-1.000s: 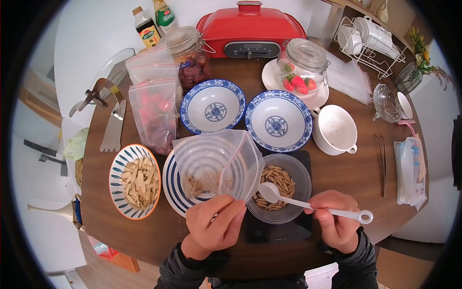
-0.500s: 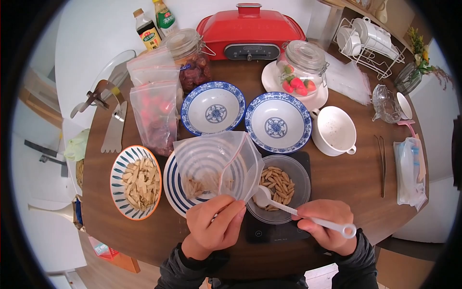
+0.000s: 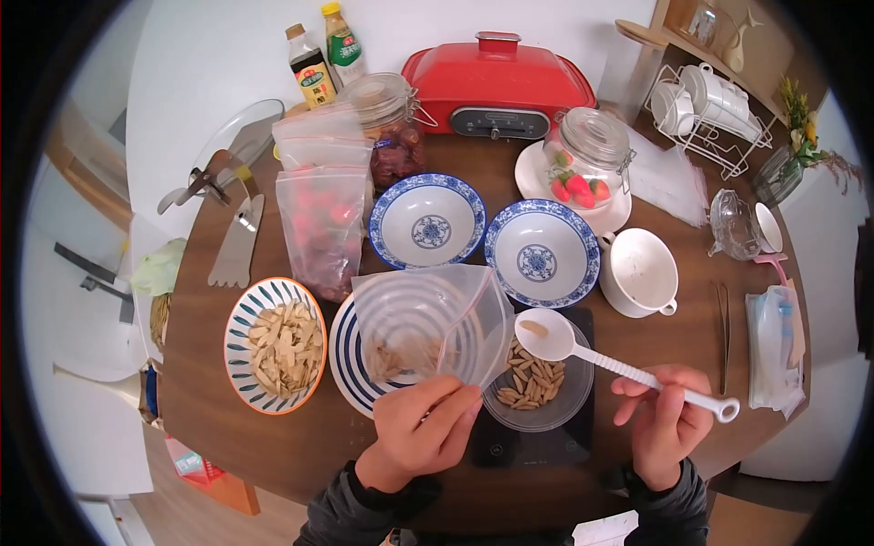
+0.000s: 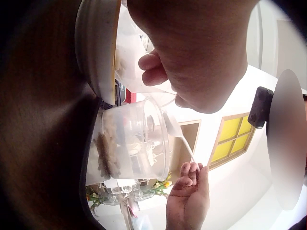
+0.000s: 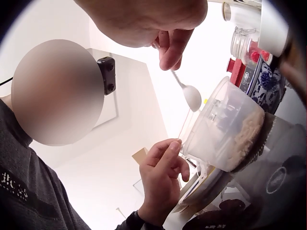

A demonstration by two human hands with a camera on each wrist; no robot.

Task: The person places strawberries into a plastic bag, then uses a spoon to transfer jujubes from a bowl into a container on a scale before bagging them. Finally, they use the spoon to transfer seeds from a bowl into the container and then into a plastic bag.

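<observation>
My left hand [image 3: 423, 428] pinches the edge of a clear zip bag [image 3: 487, 318], held over a blue-and-white striped plate [image 3: 344, 364]. Light brown pieces show through the bag's plastic. My right hand [image 3: 669, 419] holds a white long-handled spoon [image 3: 619, 366] by its handle, near the end. One pale brown strip lies in the spoon's bowl, which is raised above the rim of a clear plastic tub [image 5: 206, 124]. Similar brown strips [image 3: 530, 384] cover the bottom of that tub, which sits on a black kitchen scale [image 3: 537, 452].
To the left stands an oval dish [image 3: 235, 364] of pale dried slices. Two blue-patterned bowls [image 3: 428, 196] and a white two-handled cup [image 3: 642, 273] lie behind. Farther back are filled zip bags [image 3: 319, 227], lidded jars [image 3: 592, 141] and a red electric cooker [image 3: 501, 86]. Tweezers [image 3: 724, 337] lie right.
The spoon dipped into the strips in the tub, then rose out with one strip in its bowl. My left hand keeps its hold on the bag. The head view has shifted slightly.
</observation>
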